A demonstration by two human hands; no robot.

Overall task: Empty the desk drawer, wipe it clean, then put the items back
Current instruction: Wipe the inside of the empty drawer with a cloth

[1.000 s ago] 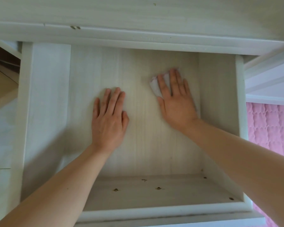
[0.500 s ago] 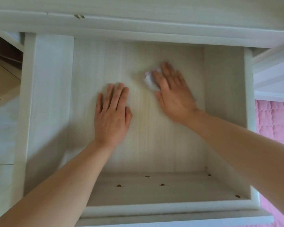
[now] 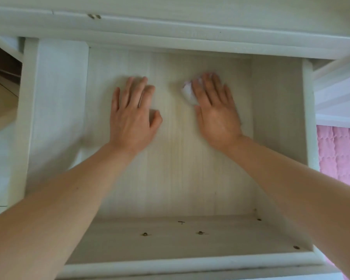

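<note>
I see my left hand (image 3: pixel 132 116) spread flat at nine o'clock on the drawer (image 3: pixel 178 158) floor as a brace, so my right hand (image 3: pixel 215 112), fingers straight, presses the wadded tissue (image 3: pixel 187 92) down around one o'clock.

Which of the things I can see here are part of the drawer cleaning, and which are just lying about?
Part of the job:
- drawer, open, nothing stored in it
- white wipe under the right hand, pressed on the drawer floor
- left hand, flat on the floor

Just lying about:
- pink quilt at the right
- brown cardboard at the left
</note>
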